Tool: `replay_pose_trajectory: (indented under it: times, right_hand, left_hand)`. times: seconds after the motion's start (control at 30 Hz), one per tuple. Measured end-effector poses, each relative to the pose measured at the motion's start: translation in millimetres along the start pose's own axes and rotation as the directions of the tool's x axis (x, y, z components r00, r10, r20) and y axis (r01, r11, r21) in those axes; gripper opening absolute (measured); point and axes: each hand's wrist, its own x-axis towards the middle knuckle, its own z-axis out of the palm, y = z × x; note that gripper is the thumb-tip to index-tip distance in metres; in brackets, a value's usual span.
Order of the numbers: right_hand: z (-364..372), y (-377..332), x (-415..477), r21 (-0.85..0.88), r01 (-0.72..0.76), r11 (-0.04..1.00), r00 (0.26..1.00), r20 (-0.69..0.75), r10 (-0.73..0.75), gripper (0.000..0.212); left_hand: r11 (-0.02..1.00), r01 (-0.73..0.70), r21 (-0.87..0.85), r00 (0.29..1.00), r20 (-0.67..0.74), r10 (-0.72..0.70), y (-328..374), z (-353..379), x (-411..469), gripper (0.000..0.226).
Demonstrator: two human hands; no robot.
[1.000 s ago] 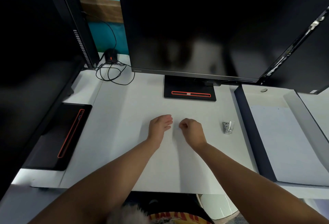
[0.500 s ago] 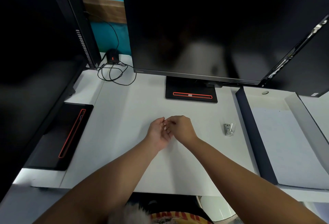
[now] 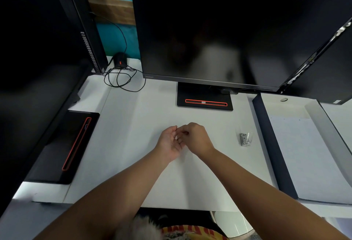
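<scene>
My left hand (image 3: 168, 143) lies palm up over the white desk (image 3: 133, 144), fingers relaxed and slightly cupped. My right hand (image 3: 199, 138) is beside it, knuckles up, its curled fingertips reaching into the left palm. Between the fingertips shows a tiny pale object (image 3: 176, 138), too small to identify; the right fingers seem to pinch it. Both forearms come in from the bottom edge.
A dark monitor (image 3: 219, 30) on a black base (image 3: 204, 96) stands behind the hands. A small clear container (image 3: 246, 139) sits to the right, a shallow dark-walled box (image 3: 266, 144) with white paper beyond it. At left are a black monitor base (image 3: 62, 148) and a coiled cable (image 3: 122, 77).
The hands were apart on the desk, left palm down and right curled. The left hand has turned palm up and the right hand has moved left onto it.
</scene>
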Motion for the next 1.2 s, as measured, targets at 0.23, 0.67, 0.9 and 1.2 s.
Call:
replay_pose_trajectory:
  times: [0.23,0.67,0.9,1.2]
  right_hand:
    - [-5,12,-6,-0.027,0.09,0.996,0.991,-0.096,-0.092,0.017]
    - [42,50,-46,-0.521,0.333,0.786,0.943,0.169,-0.287,0.075]
    - [61,31,-47,-0.516,0.51,0.688,0.859,0.347,-0.377,0.069]
    - [57,52,-43,-0.604,0.451,0.657,0.892,0.277,-0.358,0.077]
  left_hand:
    - [1.0,-0.013,0.005,0.997,0.079,0.012,8,-2,-4,0.03]
    - [0.996,-0.081,0.041,0.989,0.126,0.075,64,-4,-4,0.028]
    - [0.995,-0.087,0.041,0.989,0.124,0.081,73,-6,-8,0.028]
    - [0.995,-0.092,0.028,0.991,0.099,0.089,76,-19,-12,0.028]
